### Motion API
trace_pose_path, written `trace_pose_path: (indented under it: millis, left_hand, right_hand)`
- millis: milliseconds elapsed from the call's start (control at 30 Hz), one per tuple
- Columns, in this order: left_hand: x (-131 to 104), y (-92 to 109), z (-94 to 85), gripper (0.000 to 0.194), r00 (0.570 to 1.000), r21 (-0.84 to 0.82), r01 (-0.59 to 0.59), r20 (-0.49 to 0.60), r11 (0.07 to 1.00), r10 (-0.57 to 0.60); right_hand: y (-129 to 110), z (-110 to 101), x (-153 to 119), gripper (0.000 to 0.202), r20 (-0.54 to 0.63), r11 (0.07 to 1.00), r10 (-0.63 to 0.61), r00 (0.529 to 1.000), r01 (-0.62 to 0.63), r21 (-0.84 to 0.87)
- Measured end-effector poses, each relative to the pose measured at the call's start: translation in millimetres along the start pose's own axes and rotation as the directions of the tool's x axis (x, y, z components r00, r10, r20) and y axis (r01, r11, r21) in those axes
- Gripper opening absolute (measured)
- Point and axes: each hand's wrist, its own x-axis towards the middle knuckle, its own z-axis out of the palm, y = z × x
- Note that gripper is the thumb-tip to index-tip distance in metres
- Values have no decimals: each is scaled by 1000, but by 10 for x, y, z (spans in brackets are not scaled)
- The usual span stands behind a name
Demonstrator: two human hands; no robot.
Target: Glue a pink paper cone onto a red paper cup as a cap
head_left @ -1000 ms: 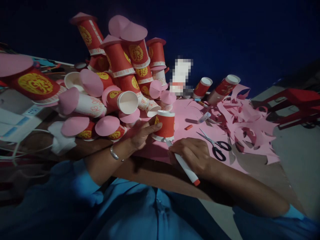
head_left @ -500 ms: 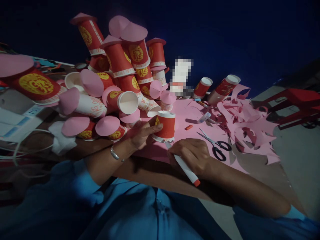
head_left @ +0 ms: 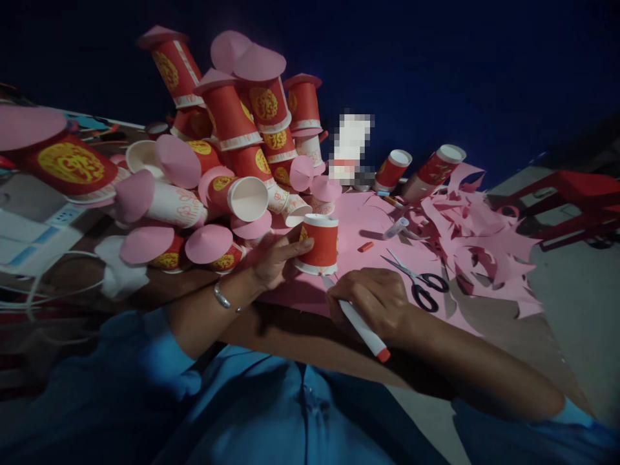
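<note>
My left hand grips the left side of a red paper cup with white bands at top and bottom, its thumb on the cup's face. My right hand is closed round a white marker with a red end pointing toward me. The marker's other end is just below the cup's lower rim; whether it touches cannot be made out. Right of my right hand lie open scissors with black handles. A small red cap rests on the pink paper.
Several red and white cups with pink cone tops are stacked at the left. Pink paper scraps heap up at the right. Behind them stand two red cups. A clear tube lies near the scissors. White cables are far left.
My right hand and the marker have shifted very slightly right, and the marker's upper end sits a little farther from the cup's rim. The cup has turned or tilted slightly in my left hand.
</note>
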Motion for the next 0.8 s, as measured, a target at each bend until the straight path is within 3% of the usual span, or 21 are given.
trace_pose_path:
  millis: [200, 300, 433, 533, 800]
  left_hand:
    - [16, 24, 44, 58, 997, -11, -46, -62, 999, 45]
    - [15, 44, 28, 55, 992, -16, -76, -98, 997, 74]
    - [3, 75, -68, 44, 990, -15, 35, -133, 999, -37]
    - [9, 87, -105, 47, 991, -39, 64, -115, 997, -68]
    - [-18, 42, -15, 59, 997, 43, -8, -76, 999, 11]
  right_hand:
    - [10, -24, 10, 12, -130, 997, -10, 991, 20, 75]
    - [29, -42, -4, 8, -129, 997, 30, 991, -20, 78]
    - [51, -25, -34, 11, -165, 998, 47, 985, -40, 43]
    - [53, -7, -40, 15, -140, 1000, 17, 990, -13, 25]
    - [37, 42, -31, 7, -113, 997, -72, 991, 69, -29]
